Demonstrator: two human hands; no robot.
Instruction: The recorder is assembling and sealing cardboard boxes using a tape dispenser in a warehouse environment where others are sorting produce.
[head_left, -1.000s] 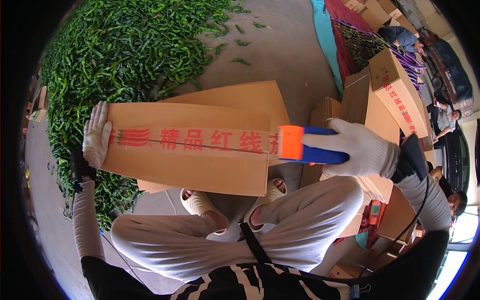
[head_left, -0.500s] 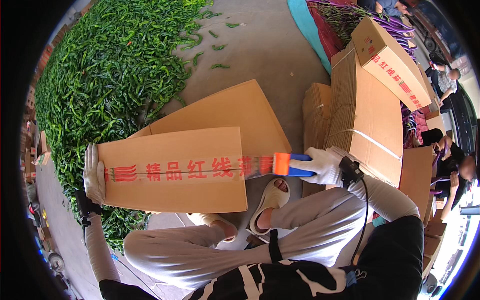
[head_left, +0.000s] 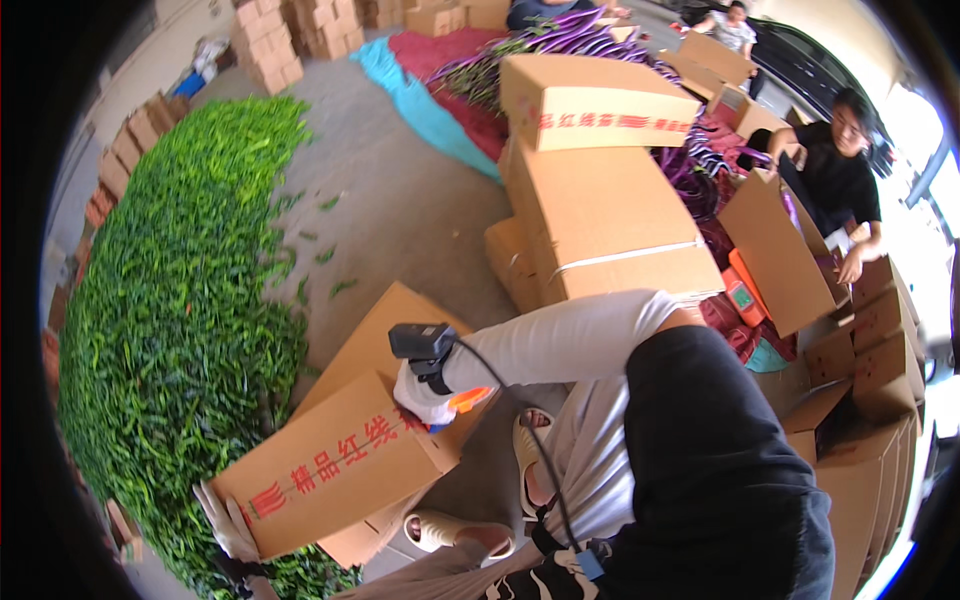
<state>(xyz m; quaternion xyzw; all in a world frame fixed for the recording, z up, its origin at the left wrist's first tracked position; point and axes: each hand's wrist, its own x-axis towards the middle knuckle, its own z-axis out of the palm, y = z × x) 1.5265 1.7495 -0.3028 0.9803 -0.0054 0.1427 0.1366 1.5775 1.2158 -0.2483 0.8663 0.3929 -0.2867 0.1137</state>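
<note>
A closed carton point(head_left: 335, 505) with red print lies tilted in front of me, a taped seam running along its top. My left hand point(head_left: 228, 522), in a white glove, presses against its left end with fingers stretched out. At the other end, my gloved right hand point(head_left: 425, 395) grips a tape dispenser point(head_left: 468, 400). Only some orange and a bit of blue show of it; the hand and wrist hide the rest. Beneath and behind the carton lies another piece of brown cardboard point(head_left: 385, 325).
A big heap of green peppers point(head_left: 180, 330) spreads at left. Strapped flat cartons point(head_left: 620, 215) are stacked ahead, with a box point(head_left: 600, 90) on top. Purple eggplants point(head_left: 575, 35) lie beyond. At right, a person point(head_left: 845, 185) handles an open carton point(head_left: 775, 255) near an orange device point(head_left: 742, 295).
My view has swung right. The right hand, with the tape dispenser, has come in over the carton's right end. The left hand stays against the left end.
</note>
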